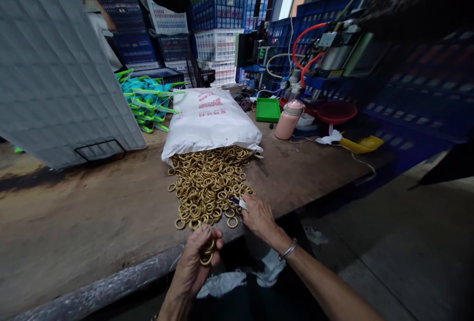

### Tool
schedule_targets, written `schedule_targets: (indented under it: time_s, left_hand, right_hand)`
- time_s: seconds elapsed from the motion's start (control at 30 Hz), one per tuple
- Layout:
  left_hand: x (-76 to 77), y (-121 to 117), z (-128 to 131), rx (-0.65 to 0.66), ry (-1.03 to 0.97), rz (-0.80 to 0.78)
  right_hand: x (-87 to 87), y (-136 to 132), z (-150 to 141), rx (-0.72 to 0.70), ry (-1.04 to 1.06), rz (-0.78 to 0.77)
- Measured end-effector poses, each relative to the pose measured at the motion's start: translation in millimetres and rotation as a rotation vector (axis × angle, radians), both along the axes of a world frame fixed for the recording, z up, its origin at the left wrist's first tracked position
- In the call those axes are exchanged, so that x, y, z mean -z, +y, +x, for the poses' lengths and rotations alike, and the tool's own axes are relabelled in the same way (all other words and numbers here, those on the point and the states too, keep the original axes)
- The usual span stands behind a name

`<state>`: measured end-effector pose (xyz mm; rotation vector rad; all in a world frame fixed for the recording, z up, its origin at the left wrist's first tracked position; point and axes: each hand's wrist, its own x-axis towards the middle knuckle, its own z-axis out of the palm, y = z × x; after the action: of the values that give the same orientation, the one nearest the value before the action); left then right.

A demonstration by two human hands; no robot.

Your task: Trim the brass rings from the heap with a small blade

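My left hand [197, 253], just past the table's front edge, is closed round several gold-coloured rings [207, 254]. My right hand [259, 216] rests by the right front side of a loose heap of the same rings [207, 182]. Its fingers are closed on a small dark tool [234, 199] with a white part at the fingers; the tip points left over the rings. Which tool it is, I cannot make out. Behind the heap lies a white sack [213, 121] with red print, and rings spill from its near end.
Left stands a large grey ribbed panel [55, 64], beside blue and green plastic pieces [148, 99]. A green tray [268, 109], pink bottle [289, 121], red bowl [336, 111] and yellow scoop [363, 144] are at right. Stacked crates [218, 44] fill the back; a person is partly visible behind the panel.
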<state>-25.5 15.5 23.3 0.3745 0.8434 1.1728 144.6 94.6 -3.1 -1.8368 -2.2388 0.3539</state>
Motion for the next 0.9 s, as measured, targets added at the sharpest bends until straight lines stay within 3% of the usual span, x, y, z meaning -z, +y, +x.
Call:
schedule_targets:
  time_s: [0.23,0.47,0.67,0.9]
  left_hand:
    - [7.1,1,5,0.039,0.062,-0.018]
    - [20.6,7,22,-0.008,0.257,0.050]
    - [21.2,9,27,-0.056,0.413,0.054]
    - [19.6,7,22,-0.042,0.486,0.097]
  right_hand:
    - [-1.3,1,6,0.025,0.123,-0.031]
    - [-4.9,-13,-10,-0.088,0.418,0.012]
    - [-13.3,-25,-28,-0.115,0.469,0.040]
    - [-11.8,-29,-29,-0.122,0.514,0.005]
